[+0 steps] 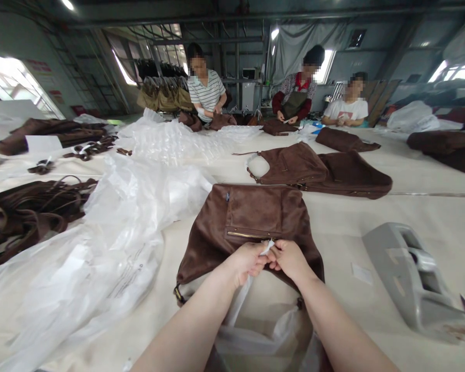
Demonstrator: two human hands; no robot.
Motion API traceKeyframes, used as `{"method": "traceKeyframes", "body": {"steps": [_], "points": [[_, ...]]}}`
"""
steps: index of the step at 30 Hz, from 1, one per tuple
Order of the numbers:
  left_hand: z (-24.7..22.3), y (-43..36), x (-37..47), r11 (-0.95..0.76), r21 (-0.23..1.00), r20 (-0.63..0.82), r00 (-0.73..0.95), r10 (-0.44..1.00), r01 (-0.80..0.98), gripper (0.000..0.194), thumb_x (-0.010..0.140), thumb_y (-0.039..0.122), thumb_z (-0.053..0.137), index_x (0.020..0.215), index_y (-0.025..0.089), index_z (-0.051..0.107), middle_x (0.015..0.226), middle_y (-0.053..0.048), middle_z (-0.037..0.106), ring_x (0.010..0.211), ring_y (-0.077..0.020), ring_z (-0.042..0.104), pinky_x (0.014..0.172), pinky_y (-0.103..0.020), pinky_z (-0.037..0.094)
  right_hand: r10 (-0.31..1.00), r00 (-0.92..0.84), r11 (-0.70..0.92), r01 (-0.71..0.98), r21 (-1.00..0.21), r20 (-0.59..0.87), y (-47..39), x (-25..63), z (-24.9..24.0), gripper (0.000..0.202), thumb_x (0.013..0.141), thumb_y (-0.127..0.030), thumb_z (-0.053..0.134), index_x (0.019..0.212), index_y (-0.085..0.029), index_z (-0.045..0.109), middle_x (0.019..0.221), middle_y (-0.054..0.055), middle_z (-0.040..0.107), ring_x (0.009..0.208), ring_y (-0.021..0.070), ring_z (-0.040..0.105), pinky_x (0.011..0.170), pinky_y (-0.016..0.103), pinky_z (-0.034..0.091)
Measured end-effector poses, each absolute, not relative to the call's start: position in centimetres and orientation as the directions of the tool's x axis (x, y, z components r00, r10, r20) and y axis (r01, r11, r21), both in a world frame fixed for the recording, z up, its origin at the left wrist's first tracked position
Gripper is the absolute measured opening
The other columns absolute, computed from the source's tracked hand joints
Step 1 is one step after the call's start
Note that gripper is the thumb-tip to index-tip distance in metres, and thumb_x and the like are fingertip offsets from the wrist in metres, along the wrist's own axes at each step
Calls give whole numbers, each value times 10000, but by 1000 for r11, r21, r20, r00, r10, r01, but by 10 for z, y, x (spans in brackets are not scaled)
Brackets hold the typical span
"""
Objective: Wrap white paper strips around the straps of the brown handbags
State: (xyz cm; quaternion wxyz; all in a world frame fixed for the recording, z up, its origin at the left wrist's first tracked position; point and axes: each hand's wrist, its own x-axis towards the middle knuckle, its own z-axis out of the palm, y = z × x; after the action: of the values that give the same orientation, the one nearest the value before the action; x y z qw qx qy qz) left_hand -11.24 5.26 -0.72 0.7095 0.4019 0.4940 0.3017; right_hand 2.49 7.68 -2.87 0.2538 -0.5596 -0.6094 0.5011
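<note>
A brown handbag (209, 227) lies flat on the pale table in front of me, its zipped pocket facing up. Just below the brass zip (246, 235), my left hand (250, 261) and my right hand (290, 261) meet with bent fingers. Between them they pinch a strip of white wrapping (267, 247) close to the zip's end. More of that thin white material (240, 305) trails down from my left hand toward the bag's strap, where further wrapping is seen. My fingertips partly hide one another and the zip's end.
Clear plastic bags (135, 248) spread over the left side, beside a heap of brown straps (23, 222). A grey tape dispenser (411, 279) stands at right. More brown bags (294, 163) lie beyond, and three people work across the table.
</note>
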Motion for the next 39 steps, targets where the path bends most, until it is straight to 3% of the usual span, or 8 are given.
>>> {"method": "traceKeyframes", "body": {"steps": [3, 6, 10, 14, 21, 27, 34, 39], "points": [[-5, 49, -110, 78, 915, -126, 98, 987, 395, 394, 925, 349, 337, 685, 148, 576, 542, 8, 476, 455, -88, 398, 478, -213, 334, 941, -235, -123, 435, -892, -245, 74, 34, -20, 187, 816, -245, 524, 678, -155, 612, 580, 13, 641, 410, 75, 559, 363, 143, 407], [2, 44, -110, -214, 601, 174, 135, 975, 770, 321, 930, 263, 342, 815, 163, 625, 799, -63, 637, 744, -162, 582, 710, -274, 435, 952, -194, -164, 331, -929, -237, 72, 46, -15, 180, 819, -300, 540, 732, -161, 614, 582, -3, 621, 410, 78, 552, 369, 157, 422], [12, 35, -106, -286, 268, 163, 249, 955, 920, 307, 947, 250, 307, 1032, 185, 595, 916, -67, 634, 792, -184, 614, 709, -291, 472, 930, -191, -298, 111, -948, -314, 72, 54, -11, 356, 851, -450, 488, 722, -143, 614, 524, 6, 584, 392, 93, 544, 344, 174, 401], [17, 29, -99, -317, 121, 80, 309, 948, 941, 341, 888, 126, 381, 1205, 174, 498, 961, -81, 598, 778, -194, 619, 674, -296, 488, 909, -230, -331, 103, -938, -347, 70, 51, -7, 498, 845, -560, 449, 655, -129, 611, 473, 23, 572, 346, 93, 517, 313, 177, 371], [16, 27, -91, -296, 241, -9, 307, 952, 924, 413, 857, 80, 342, 1243, 121, 484, 1006, -153, 567, 844, -254, 613, 734, -358, 479, 933, -232, -230, 208, -951, -276, 65, 47, -6, 556, 797, -656, 464, 635, -143, 606, 472, 22, 575, 337, 88, 496, 300, 180, 349], [14, 26, -92, -319, 360, 28, 332, 943, 876, 365, 862, 112, 347, 1187, 148, 509, 1027, -135, 582, 888, -240, 595, 775, -338, 452, 953, -245, -96, 318, -943, -179, 64, 46, -11, 387, 833, -488, 497, 630, -168, 574, 504, -6, 572, 355, 82, 495, 331, 175, 347], [-1, 40, -104, 20, 613, -48, 12, 999, 790, 259, 887, 220, 368, 700, 169, 539, 687, -87, 574, 665, -205, 565, 663, -306, 392, 955, -255, -23, 447, -894, -152, 51, 35, -7, 330, 842, -417, 471, 637, -186, 586, 518, -14, 592, 373, 91, 525, 377, 187, 383], [-4, 44, -107, 296, 882, -337, 52, 940, 366, 291, 882, 260, 381, 625, 170, 481, 510, 24, 430, 423, -85, 345, 464, -230, 258, 935, -263, -102, 446, -889, -239, 51, 35, -11, 325, 822, -455, 502, 667, -187, 602, 512, -14, 599, 372, 96, 526, 348, 186, 374]]}}
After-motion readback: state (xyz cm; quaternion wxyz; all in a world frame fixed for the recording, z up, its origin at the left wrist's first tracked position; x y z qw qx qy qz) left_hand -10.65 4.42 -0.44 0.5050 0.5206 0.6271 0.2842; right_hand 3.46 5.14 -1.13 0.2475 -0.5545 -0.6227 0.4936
